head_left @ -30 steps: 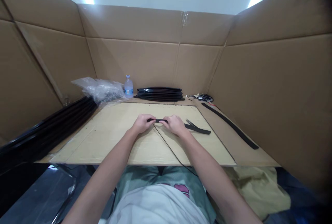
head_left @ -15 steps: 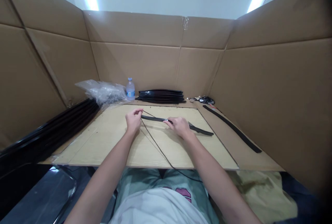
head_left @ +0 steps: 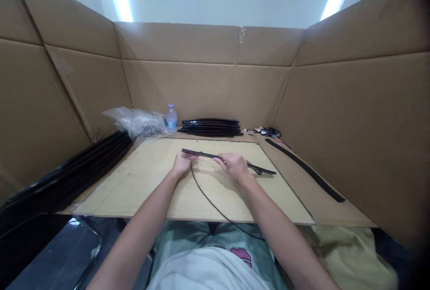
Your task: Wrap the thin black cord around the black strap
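Note:
A narrow black strip (head_left: pixel 202 153) is held at a slant above the pale board (head_left: pixel 151 187), its right end lower. My right hand (head_left: pixel 235 166) is closed around the strip near its middle. Under the strip's left end, my left hand (head_left: pixel 183 164) is closed with a thin black cord (head_left: pixel 210 200) at its fingers; the fingertips are partly hidden. The cord hangs in a curve from there, over the board's front edge to my lap. A small dark piece (head_left: pixel 257 170), too unclear to name, shows under the strip right of my right hand.
Another black strip (head_left: pixel 305 169) lies along the right side. Black strips are stacked (head_left: pixel 211 127) at the back, beside a water bottle (head_left: pixel 171 120) and clear plastic bags (head_left: pixel 141 122). Long black pieces (head_left: pixel 74 164) lie left. A dark tangle (head_left: pixel 268 132) sits back right. Cardboard walls (head_left: pixel 181 79) surround the table.
My left hand has moved slightly right and down, beneath the strip's left end. That end is now raised above the hand, and the cord no longer shows over the strip.

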Demonstrator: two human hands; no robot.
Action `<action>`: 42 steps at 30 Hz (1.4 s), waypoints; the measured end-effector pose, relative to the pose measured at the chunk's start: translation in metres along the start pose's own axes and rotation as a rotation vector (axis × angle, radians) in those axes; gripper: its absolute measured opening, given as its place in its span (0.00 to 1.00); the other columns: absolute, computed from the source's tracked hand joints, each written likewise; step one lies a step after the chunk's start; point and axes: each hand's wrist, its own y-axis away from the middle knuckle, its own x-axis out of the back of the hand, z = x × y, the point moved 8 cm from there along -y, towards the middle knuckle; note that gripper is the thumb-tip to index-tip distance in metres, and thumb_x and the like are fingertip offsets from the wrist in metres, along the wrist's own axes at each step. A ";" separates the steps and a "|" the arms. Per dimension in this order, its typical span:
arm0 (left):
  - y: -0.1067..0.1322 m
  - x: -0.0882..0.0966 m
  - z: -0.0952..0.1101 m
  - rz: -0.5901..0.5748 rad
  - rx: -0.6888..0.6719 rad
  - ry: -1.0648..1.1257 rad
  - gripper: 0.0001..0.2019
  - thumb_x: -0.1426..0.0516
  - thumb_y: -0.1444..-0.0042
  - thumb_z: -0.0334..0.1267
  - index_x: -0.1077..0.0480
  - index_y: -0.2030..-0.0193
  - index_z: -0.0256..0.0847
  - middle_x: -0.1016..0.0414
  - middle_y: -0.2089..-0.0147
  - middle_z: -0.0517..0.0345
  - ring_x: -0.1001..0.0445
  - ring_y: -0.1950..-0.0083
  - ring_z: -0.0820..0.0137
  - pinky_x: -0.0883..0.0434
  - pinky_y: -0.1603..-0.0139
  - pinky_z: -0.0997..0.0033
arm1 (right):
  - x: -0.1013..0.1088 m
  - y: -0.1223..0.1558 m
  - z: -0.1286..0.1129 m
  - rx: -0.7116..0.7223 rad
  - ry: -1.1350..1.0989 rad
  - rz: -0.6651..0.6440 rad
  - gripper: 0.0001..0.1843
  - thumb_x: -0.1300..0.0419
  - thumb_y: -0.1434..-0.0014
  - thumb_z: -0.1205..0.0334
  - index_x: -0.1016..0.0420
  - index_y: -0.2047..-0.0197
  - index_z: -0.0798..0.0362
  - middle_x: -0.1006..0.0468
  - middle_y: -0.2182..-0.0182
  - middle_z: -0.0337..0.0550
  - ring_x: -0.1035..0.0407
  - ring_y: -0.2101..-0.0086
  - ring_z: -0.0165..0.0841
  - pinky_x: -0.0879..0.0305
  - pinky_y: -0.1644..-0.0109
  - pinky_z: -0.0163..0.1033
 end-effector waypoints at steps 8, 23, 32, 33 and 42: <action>0.027 -0.068 0.005 -0.373 0.101 0.174 0.16 0.37 0.56 0.40 0.28 0.62 0.31 0.24 0.63 0.46 0.26 0.67 0.68 0.29 0.61 0.64 | -0.001 0.001 -0.004 0.014 0.010 0.047 0.19 0.52 0.36 0.51 0.25 0.65 0.53 0.22 0.72 0.43 0.30 0.71 0.30 0.50 0.69 0.34; 0.022 -0.066 0.012 -0.251 -0.145 -0.173 0.08 0.45 0.46 0.38 0.29 0.69 0.35 0.26 0.72 0.56 0.30 0.68 0.71 0.35 0.64 0.73 | -0.006 -0.001 0.000 -0.109 0.084 -0.016 0.22 0.56 0.35 0.50 0.26 0.66 0.52 0.22 0.71 0.44 0.31 0.71 0.31 0.53 0.71 0.35; 0.034 -0.061 0.042 -0.205 -0.384 -0.652 0.08 0.48 0.46 0.31 0.29 0.71 0.40 0.27 0.72 0.59 0.32 0.70 0.71 0.39 0.65 0.72 | -0.020 -0.006 0.004 -0.148 0.141 -0.166 0.24 0.57 0.36 0.48 0.26 0.64 0.53 0.22 0.69 0.47 0.30 0.69 0.34 0.48 0.69 0.34; 0.035 -0.061 0.044 -0.208 -0.405 -0.693 0.08 0.49 0.46 0.30 0.29 0.70 0.41 0.27 0.72 0.59 0.31 0.69 0.70 0.39 0.65 0.72 | -0.021 -0.006 0.005 -0.151 0.149 -0.183 0.24 0.58 0.36 0.48 0.26 0.64 0.53 0.22 0.69 0.47 0.30 0.69 0.35 0.47 0.69 0.34; 0.040 -0.060 0.052 -0.248 -0.560 -0.942 0.12 0.49 0.49 0.26 0.29 0.62 0.43 0.26 0.63 0.54 0.30 0.60 0.65 0.38 0.63 0.71 | -0.029 -0.006 -0.003 -0.102 0.190 -0.304 0.23 0.58 0.36 0.48 0.27 0.60 0.53 0.23 0.68 0.49 0.30 0.66 0.36 0.43 0.66 0.35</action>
